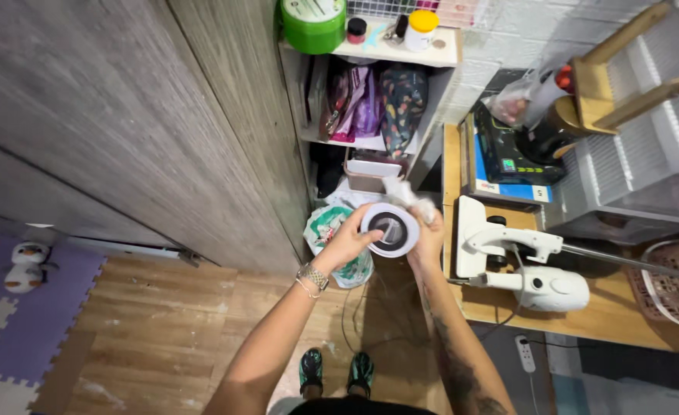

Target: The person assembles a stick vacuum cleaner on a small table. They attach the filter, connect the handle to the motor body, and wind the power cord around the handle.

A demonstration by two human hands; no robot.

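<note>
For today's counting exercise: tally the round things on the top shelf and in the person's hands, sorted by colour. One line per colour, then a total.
Green: 1, the big tape roll on the shelf
White: 1, the tape roll held between the left hand and right hand
Red-lidded: 1, small jar
Yellow-lidded: 1, white bottle
Total: 4

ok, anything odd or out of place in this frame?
Mostly clutter. A white vacuum lies on its side on the low wooden table, and a stool seems tipped, legs out, on the drawers. A penguin toy lies on the foam mat. Both hands, left and right, hold a white round part; no visible damage.
</note>
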